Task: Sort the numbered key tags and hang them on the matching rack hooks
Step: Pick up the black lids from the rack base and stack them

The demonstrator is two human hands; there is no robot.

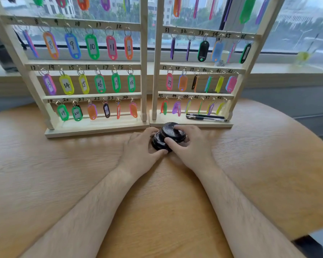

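Note:
Two wooden key racks stand side by side at the back of the table, the left rack (93,127) and the right rack (192,124). Coloured numbered key tags hang on their hooks, such as tag 10 (92,46) and tag 37 (169,81). In front of the racks sits a small round black container (158,142). My left hand (142,146) holds its base with the thumb against the near side. My right hand (190,144) grips the black lid (171,131), tilted over the container. What lies inside is hidden.
Two black pens (205,117) lie on the right rack's base. The round wooden table (63,164) ends at the right edge. A window sill with a glass (303,56) runs behind the racks.

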